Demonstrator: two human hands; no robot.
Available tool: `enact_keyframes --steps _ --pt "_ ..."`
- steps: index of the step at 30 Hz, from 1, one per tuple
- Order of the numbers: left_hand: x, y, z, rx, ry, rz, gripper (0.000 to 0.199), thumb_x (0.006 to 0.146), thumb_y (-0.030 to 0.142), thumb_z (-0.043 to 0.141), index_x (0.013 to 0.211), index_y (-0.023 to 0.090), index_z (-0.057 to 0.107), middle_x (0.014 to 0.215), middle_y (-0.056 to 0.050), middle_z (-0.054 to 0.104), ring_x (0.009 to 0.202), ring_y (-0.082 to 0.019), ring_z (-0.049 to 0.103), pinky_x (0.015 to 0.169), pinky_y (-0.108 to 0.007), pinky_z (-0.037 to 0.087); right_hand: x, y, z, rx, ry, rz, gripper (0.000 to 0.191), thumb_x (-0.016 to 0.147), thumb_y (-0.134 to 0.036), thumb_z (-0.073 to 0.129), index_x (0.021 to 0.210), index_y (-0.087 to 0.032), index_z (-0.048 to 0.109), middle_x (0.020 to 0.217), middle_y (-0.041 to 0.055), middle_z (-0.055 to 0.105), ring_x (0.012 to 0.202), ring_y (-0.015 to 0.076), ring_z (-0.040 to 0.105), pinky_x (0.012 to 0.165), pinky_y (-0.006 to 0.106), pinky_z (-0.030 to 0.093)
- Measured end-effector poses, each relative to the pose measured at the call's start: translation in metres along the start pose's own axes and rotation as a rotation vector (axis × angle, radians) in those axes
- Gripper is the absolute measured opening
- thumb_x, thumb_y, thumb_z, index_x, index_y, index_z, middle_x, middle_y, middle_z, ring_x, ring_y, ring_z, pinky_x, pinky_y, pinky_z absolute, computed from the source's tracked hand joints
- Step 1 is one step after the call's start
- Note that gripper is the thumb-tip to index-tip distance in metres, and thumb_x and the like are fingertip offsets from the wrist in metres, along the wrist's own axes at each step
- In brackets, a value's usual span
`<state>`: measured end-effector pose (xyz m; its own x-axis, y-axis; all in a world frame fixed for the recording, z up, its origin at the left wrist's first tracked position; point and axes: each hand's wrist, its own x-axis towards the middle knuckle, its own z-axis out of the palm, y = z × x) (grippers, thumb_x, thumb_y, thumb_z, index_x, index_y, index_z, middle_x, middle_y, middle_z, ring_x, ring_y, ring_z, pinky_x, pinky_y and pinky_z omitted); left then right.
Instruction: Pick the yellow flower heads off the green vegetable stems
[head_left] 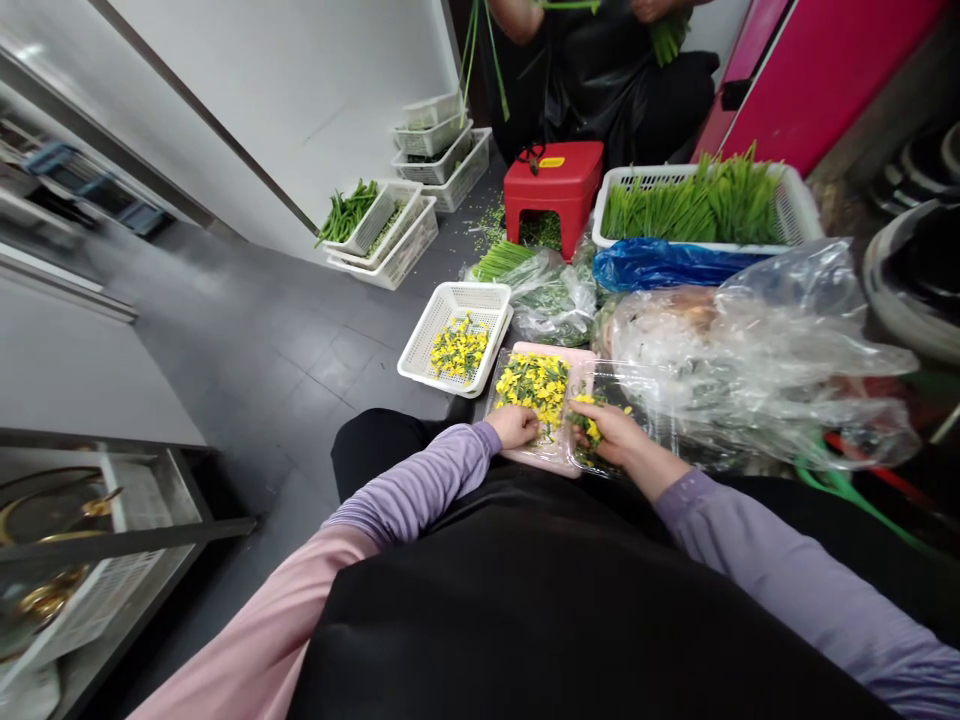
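A clear plastic box [495, 388] filled with small yellow flowers [536, 385] on green stems lies on a pink board [559, 463] at my lap. My left hand [515, 427] is closed at the near edge of the flowers, fingers curled down; what is in them is hidden. To its right, my right hand [611, 430] grips a small bunch of yellow flowers [589, 420] over the box's transparent lid [637, 385]. Just beyond, on the left, a white basket [420, 345] holds more of these blossoms.
Bagged greens [559, 295] and crumpled clear bags [750, 360] lie ahead and to the right. Behind them are a red stool [555, 175] and a white crate [806, 215] of green stalks. A co-worker [592, 80] sits opposite. Baskets [401, 255] of vegetables stand by the wall.
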<state>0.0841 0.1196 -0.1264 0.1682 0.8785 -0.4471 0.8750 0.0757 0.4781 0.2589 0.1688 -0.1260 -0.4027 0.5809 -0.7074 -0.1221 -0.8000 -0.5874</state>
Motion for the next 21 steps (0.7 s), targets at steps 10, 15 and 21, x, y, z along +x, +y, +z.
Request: enact_keyframes --steps 10,15,21 --pt "0.049 0.017 0.052 -0.038 -0.029 -0.517 0.032 0.068 0.035 0.058 0.088 0.011 0.062 0.090 -0.015 0.063 0.082 -0.022 0.059 0.071 -0.027 0.044 -0.003 -0.016 -0.013 0.056 0.032 -0.090 0.010 0.065 -0.013 0.064 0.068 -0.016 0.054 0.057 0.0001 0.059 0.053 0.0112 0.058 0.052 0.025 0.054" --pt "0.042 0.008 0.044 -0.100 0.002 -0.535 0.033 0.063 0.035 0.061 0.085 0.011 0.062 0.086 -0.013 0.064 0.078 -0.020 0.060 0.066 -0.026 0.045 0.001 -0.012 -0.016 -0.002 0.077 -0.044 0.013 0.064 -0.014 0.066 0.066 -0.015 0.053 0.051 -0.0015 0.055 0.047 0.0089 0.053 0.046 0.022 0.052" --pt "0.005 0.012 0.014 -0.339 -0.101 -0.424 0.012 0.066 0.023 0.052 0.071 0.013 0.058 0.047 0.000 0.053 0.042 -0.012 0.050 0.047 -0.023 0.042 0.005 0.007 -0.009 -0.197 0.036 0.016 0.022 0.055 -0.013 0.071 0.068 -0.014 0.054 0.049 -0.0017 0.056 0.040 0.0093 0.050 0.036 0.021 0.045"
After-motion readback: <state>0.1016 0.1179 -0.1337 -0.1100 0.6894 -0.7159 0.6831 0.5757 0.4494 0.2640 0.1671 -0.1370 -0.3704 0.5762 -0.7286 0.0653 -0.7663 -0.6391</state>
